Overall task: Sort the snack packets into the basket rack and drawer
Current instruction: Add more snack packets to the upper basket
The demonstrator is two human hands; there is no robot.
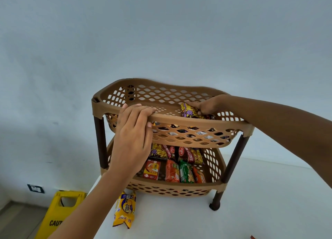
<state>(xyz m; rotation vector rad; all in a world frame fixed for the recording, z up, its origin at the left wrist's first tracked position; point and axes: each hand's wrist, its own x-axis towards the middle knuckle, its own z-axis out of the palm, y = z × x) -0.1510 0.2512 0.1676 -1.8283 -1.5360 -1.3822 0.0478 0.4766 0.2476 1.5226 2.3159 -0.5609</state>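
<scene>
Risk: right hand (204,107) fingers pinching purple-yellow snack packet (188,111) at top basket (179,120) front rim, could spill over; left hand (133,131) fingers curled on rim, steadying rack

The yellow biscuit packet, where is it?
The yellow biscuit packet lies on the white table, lower left of the basket rack, below the left hand.

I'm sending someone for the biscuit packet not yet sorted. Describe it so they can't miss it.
Start at the brown two-tier basket rack on the white table. The yellow biscuit packet lies on the table by the rack's front-left corner, the only packet outside the baskets.
</scene>
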